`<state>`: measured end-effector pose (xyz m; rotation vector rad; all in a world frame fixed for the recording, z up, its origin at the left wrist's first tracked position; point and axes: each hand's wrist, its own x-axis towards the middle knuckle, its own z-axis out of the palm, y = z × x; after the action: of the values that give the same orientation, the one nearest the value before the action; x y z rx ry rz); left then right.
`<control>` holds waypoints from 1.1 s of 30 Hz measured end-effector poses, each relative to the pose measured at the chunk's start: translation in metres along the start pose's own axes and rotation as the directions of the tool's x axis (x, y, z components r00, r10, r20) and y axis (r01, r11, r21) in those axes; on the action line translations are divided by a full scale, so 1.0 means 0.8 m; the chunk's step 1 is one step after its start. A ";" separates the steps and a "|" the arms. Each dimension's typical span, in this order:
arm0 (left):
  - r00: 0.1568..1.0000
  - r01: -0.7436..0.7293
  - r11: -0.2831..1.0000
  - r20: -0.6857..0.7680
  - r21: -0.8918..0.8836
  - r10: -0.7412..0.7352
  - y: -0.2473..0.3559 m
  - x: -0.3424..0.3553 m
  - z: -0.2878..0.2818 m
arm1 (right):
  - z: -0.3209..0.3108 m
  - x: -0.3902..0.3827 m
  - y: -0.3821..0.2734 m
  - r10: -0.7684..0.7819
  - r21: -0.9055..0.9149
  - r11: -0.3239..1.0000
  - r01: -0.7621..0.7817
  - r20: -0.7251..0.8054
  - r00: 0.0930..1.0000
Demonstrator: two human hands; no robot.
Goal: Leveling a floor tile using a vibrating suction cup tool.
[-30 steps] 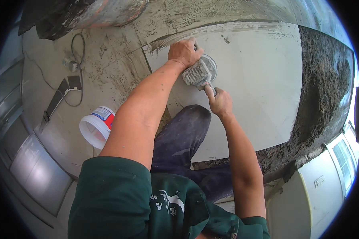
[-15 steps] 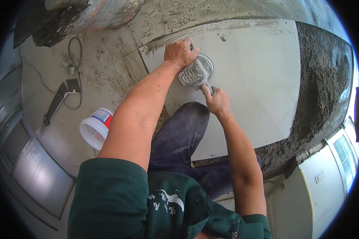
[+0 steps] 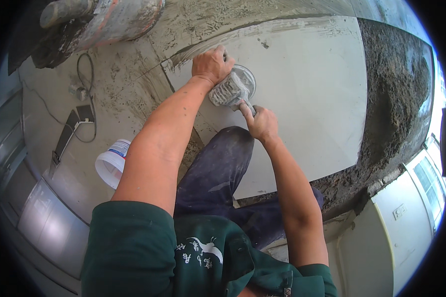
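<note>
A dusty grey power tool with a ribbed housing and round suction-cup base [image 3: 229,88] rests on a large pale square tile [image 3: 312,94], near its left side. My left hand [image 3: 210,67] is closed on the handle at the tool's upper end. My right hand [image 3: 260,121] grips the other handle at its lower right, fingers wrapped round it. My knee [image 3: 230,141] is bent just below the tool. Smeared grey mortar runs along the tile's upper edge, and dark rough mortar [image 3: 394,109] lies beside its right edge.
A white bucket [image 3: 110,166] lies on its side left of my forearm. A cable [image 3: 91,74] and dark flat offcuts [image 3: 64,138] are on the left floor. A large mortar-stained bucket [image 3: 119,20] stands at upper left. A white wall with socket [image 3: 399,213] is at lower right.
My hands and the tool appear slightly further left and higher in the picture. The tile and floor have shifted similarly, with little visible movement between tool and tile. Both grips are unchanged.
</note>
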<state>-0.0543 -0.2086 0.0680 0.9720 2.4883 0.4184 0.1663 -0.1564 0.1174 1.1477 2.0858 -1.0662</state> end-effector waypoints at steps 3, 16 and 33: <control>1.000 -0.016 1.000 -0.024 0.002 0.016 -0.003 0.001 -0.001 | 0.000 0.000 -0.001 -0.006 -0.002 1.000 0.006 0.005 1.000; 0.999 0.012 0.996 0.034 0.091 -0.015 0.004 0.004 -0.009 | 0.006 0.004 0.018 -0.084 0.046 0.995 0.085 -0.031 0.996; 0.978 -0.211 0.967 0.037 0.142 0.207 -0.040 -0.044 0.062 | 0.017 -0.025 -0.003 0.009 0.121 0.993 -0.008 -0.007 1.000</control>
<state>-0.0247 -0.2499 0.0218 1.2974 2.4321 0.2916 0.1754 -0.1773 0.1253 1.2191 2.0440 -1.2002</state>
